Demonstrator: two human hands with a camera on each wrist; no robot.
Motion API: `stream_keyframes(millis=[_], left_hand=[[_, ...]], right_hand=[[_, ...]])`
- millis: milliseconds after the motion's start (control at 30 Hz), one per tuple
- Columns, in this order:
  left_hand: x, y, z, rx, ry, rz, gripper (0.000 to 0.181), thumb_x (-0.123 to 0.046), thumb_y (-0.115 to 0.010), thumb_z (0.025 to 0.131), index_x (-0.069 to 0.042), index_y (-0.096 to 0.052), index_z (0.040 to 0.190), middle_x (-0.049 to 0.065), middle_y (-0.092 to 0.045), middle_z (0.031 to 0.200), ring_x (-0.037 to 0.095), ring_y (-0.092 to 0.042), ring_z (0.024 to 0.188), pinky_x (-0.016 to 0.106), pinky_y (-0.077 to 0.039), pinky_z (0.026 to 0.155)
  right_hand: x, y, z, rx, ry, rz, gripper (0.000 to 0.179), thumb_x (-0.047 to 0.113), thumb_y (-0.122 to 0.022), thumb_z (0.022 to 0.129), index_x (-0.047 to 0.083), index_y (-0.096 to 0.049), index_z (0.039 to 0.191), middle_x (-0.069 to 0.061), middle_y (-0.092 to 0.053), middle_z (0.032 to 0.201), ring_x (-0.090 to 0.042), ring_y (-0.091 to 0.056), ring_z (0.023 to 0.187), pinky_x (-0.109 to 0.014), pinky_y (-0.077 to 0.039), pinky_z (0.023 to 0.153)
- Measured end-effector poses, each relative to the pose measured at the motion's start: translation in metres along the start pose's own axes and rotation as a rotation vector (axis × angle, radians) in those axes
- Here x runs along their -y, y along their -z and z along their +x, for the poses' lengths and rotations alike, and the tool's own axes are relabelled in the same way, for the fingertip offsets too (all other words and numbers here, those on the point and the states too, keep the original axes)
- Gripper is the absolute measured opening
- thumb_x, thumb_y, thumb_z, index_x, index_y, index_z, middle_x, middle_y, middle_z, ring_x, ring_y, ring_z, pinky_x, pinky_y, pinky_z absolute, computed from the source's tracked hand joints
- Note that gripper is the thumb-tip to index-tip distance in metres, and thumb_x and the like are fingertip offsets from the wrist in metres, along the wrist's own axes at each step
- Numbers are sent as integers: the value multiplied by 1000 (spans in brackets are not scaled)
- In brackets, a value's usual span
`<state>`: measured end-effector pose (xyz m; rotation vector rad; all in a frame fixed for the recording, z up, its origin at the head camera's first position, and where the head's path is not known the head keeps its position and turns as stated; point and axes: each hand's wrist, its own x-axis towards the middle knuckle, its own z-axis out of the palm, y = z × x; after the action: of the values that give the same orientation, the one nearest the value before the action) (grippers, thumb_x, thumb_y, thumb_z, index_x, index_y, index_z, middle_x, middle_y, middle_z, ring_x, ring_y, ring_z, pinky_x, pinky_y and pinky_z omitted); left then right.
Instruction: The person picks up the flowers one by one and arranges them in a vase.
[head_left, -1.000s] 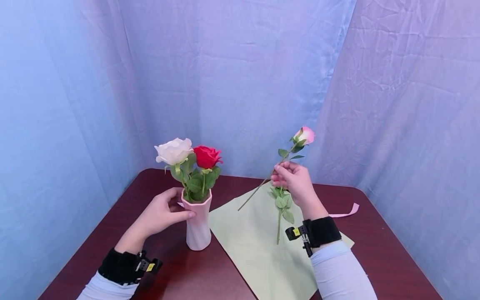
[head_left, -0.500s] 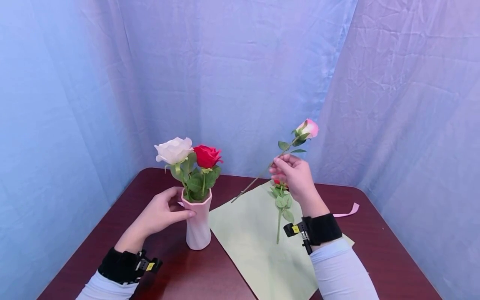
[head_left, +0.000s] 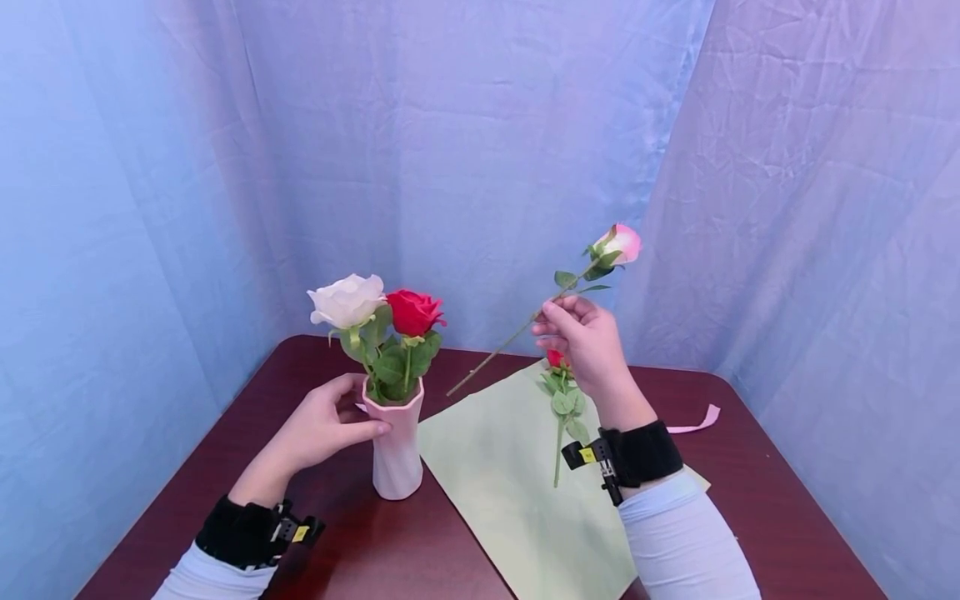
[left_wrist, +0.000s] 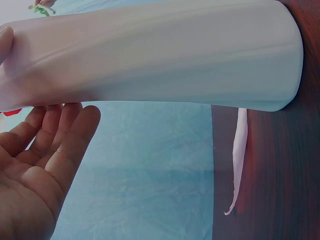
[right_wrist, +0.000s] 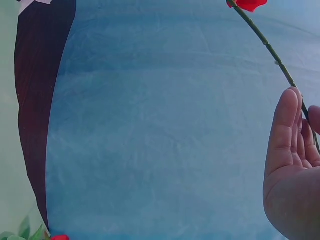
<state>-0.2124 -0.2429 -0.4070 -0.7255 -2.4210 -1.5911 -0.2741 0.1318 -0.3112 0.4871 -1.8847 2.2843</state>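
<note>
In the head view my left hand holds the upper part of a pale pink vase, thumb in front and fingers behind. The vase stands upright on the table with a white rose and a red rose in it. My right hand pinches the stem of a pink-and-white rose between thumb and fingers. This rose is tilted in the air, bloom up to the right, stem end pointing down-left toward the vase. Below that hand a second red rose lies on pale green paper, partly hidden.
A pink ribbon lies at the table's right, its other part under or behind the paper. The left wrist view shows a ribbon strip beyond the vase. Blue curtains surround the dark red table.
My right hand has risen slightly and moved a little left with the pink-and-white rose. More of the lying red rose's bloom shows. My left hand and the vase have stayed still.
</note>
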Motion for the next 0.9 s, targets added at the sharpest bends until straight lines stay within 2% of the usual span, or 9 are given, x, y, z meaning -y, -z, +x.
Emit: stream_keyframes(millis=[200, 900], left_hand=[[-2, 1, 2, 3, 0, 3, 56, -17, -88, 81, -2, -60, 127, 9, -66, 113, 22, -69, 96, 31, -59, 82], [-1, 1, 1, 2, -2, 23, 57, -16, -88, 81, -1, -60, 128, 10, -66, 114, 22, -69, 97, 30, -59, 83]], right_hand=[[10, -8, 0, 5, 32, 9, 17, 16, -70, 99, 2, -61, 103, -8, -69, 91, -19, -72, 76, -32, -61, 70], [14, -34, 0, 12, 70, 101, 15, 13, -70, 98, 1, -63, 104, -9, -71, 92, -20, -72, 73, -33, -61, 67]])
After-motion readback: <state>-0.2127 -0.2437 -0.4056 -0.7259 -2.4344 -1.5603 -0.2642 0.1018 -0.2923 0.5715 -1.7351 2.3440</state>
